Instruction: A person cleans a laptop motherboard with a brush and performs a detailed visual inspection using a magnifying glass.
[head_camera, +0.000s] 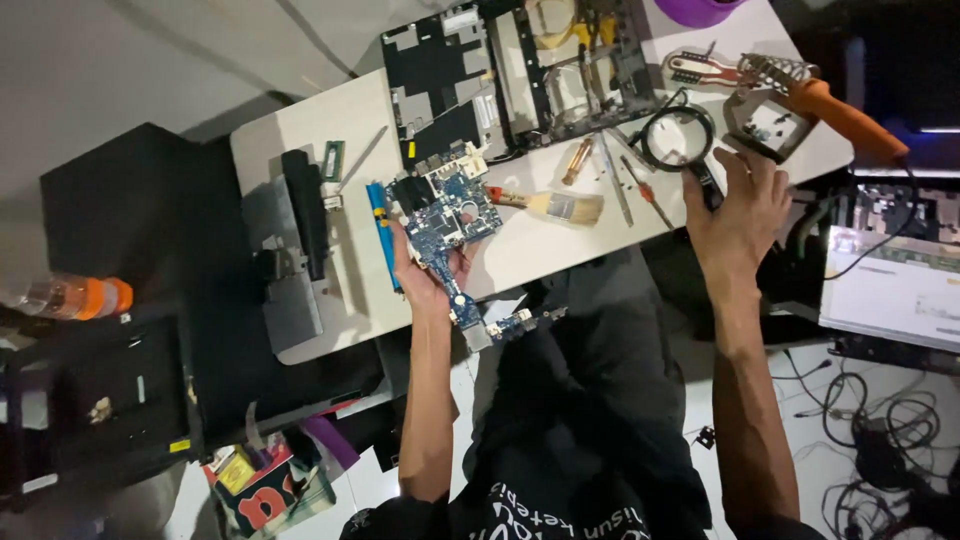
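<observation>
Under left hand (425, 275): circuit board (450, 215)

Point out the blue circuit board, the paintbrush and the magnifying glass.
blue circuit board (452, 215), head view, middle of the board.
paintbrush (575, 207), head view, on the bristles.
magnifying glass (678, 139), head view, centre of the lens.

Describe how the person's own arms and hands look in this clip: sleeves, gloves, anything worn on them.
Both arms are bare from the upper arm down; no long sleeves show. The left hand and right hand wear no gloves, and no watch, ring or wristband is visible. The only clothing in view is a black shirt with pale lettering across the chest, at the bottom edge of the picture.
</observation>
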